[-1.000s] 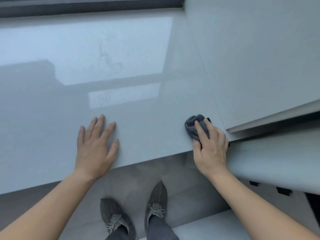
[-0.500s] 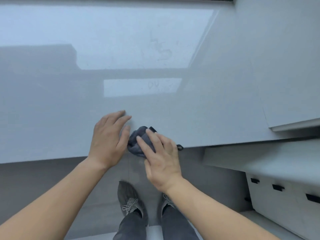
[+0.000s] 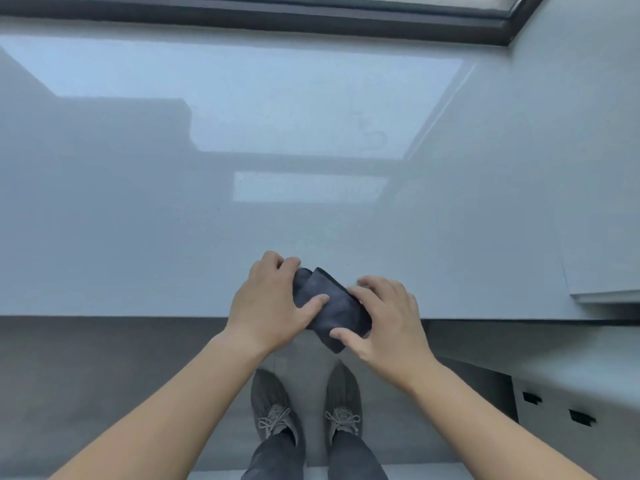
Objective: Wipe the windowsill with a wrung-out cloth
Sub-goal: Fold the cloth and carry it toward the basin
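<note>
Hands: left hand (image 3: 273, 299) and right hand (image 3: 384, 317) both gripping the dark grey cloth (image 3: 330, 308).
Change: right-handed wiping paused, left joined (refolding, probably).
Windowsill (image 3: 173, 237): ahead, unfinished.

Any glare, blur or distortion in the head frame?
Head view: the glossy windowsill mirrors the bright window as pale patches; wide-angle bend curves the window frame; the cloth and both hands, left hand and right hand, look sharp.

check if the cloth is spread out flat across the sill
No: the dark cloth is folded into a small wad, held between both hands at the sill's front edge.
</note>
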Demonstrator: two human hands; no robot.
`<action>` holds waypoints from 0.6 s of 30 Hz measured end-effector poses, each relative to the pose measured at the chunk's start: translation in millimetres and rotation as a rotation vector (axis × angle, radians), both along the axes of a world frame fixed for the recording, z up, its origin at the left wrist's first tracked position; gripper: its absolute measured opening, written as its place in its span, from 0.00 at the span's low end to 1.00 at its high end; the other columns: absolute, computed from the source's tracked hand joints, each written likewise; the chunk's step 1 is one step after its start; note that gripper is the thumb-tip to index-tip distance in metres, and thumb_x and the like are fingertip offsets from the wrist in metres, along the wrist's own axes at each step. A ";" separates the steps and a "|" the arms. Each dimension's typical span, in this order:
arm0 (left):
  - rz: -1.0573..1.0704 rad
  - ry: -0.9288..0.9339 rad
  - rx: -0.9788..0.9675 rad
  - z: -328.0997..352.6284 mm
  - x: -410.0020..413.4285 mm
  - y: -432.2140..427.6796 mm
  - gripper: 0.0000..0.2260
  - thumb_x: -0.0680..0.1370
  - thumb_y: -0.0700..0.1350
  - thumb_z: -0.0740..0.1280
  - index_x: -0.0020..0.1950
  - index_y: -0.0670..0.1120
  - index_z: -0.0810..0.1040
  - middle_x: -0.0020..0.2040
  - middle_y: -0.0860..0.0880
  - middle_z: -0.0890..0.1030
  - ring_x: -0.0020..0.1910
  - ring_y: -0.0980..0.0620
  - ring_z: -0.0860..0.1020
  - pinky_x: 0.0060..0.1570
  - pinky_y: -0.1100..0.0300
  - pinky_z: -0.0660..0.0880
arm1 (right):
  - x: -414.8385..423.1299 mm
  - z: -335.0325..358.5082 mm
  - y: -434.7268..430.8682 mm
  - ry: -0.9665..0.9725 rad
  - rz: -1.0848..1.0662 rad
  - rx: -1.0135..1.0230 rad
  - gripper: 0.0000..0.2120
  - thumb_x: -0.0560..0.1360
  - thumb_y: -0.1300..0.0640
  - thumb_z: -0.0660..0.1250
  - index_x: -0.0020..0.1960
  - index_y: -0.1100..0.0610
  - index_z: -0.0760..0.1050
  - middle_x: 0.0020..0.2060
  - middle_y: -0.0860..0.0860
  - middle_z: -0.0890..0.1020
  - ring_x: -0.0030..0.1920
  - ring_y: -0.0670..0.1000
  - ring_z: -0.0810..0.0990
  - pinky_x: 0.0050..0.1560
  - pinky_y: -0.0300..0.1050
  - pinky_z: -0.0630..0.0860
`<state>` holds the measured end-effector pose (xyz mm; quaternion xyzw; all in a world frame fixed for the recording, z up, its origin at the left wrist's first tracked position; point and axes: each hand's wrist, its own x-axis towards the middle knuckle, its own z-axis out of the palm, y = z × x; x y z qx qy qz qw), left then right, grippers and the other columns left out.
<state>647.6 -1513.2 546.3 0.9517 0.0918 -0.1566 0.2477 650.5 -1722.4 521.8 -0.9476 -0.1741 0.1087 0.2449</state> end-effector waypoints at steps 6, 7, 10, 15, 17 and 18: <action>0.205 0.123 0.032 6.9 7.5 -16.4 0.17 0.71 0.62 0.69 0.42 0.49 0.71 0.41 0.51 0.75 0.39 0.50 0.74 0.33 0.56 0.67 | -1.4 3.3 10.9 0.134 -0.045 0.000 0.21 0.69 0.40 0.70 0.57 0.50 0.76 0.47 0.45 0.71 0.51 0.50 0.70 0.53 0.44 0.70; 0.221 0.125 -0.016 7.6 8.6 -17.4 0.17 0.71 0.60 0.69 0.38 0.48 0.71 0.38 0.51 0.75 0.35 0.50 0.74 0.31 0.56 0.66 | -0.4 4.5 12.2 0.167 -0.041 -0.004 0.20 0.69 0.41 0.71 0.57 0.50 0.76 0.47 0.45 0.71 0.51 0.50 0.70 0.53 0.44 0.70; 0.308 0.114 -0.285 15.9 11.1 -16.9 0.11 0.73 0.52 0.71 0.39 0.46 0.77 0.35 0.48 0.80 0.36 0.49 0.78 0.34 0.53 0.73 | 7.4 12.0 10.6 0.285 -0.060 0.045 0.19 0.70 0.42 0.71 0.58 0.47 0.75 0.47 0.44 0.72 0.51 0.47 0.72 0.53 0.42 0.71; 0.361 0.102 -0.594 46.8 4.6 -13.9 0.02 0.79 0.47 0.67 0.47 0.51 0.78 0.43 0.52 0.82 0.44 0.53 0.79 0.43 0.58 0.75 | 27.0 39.9 4.9 0.518 -0.127 0.268 0.12 0.72 0.45 0.71 0.55 0.42 0.78 0.49 0.45 0.75 0.51 0.40 0.76 0.52 0.40 0.74; 0.383 0.096 -0.677 62.6 -1.4 -7.6 0.03 0.80 0.49 0.65 0.48 0.51 0.77 0.44 0.50 0.82 0.45 0.51 0.79 0.46 0.55 0.75 | 35.0 60.5 7.3 0.598 -0.150 0.352 0.08 0.73 0.45 0.72 0.50 0.43 0.79 0.53 0.45 0.76 0.55 0.39 0.77 0.56 0.42 0.75; 0.411 0.092 -0.722 71.2 -5.7 -3.2 0.05 0.80 0.50 0.65 0.48 0.51 0.77 0.45 0.49 0.82 0.46 0.49 0.79 0.48 0.52 0.76 | 38.8 72.8 9.3 0.659 -0.167 0.400 0.07 0.72 0.45 0.72 0.49 0.45 0.79 0.53 0.46 0.78 0.55 0.41 0.79 0.56 0.44 0.76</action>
